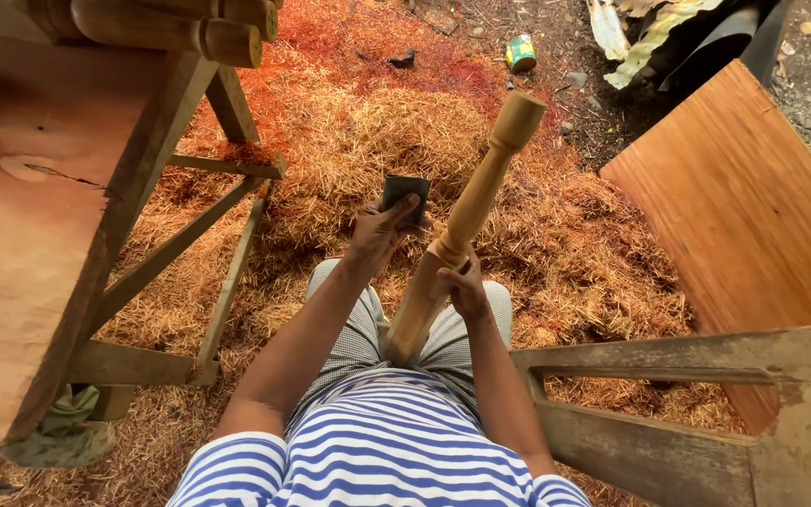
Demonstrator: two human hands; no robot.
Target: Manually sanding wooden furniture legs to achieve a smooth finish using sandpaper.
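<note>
**Seated person holding a turned wooden leg and a dark sanding pad**

Head view: looking down at a person in a blue-and-white striped shirt, seated over a floor (349,141) deep in orange wood shavings. The right hand (465,289) is closed around the middle of a pale turned leg (466,221). The leg's lower end rests between the knees and its knobbed top tilts up and away, beyond the hand. The left hand (379,230), just left of the leg and apart from it, pinches a small dark pad (405,194) between thumb and fingers.

The leg looks fully shaped and pale; the pad is off the wood, so smoothing seems under way rather than finished. How much is sanded cannot be told.

Far left of the left hand stands a wooden surface (39,253) with more turned pieces (180,28) at its top edge, cut off by the frame. Right of the right hand lie a board (743,207) and a rough frame (687,394), both cropped. The leg's foot is hidden by the lap.
</note>
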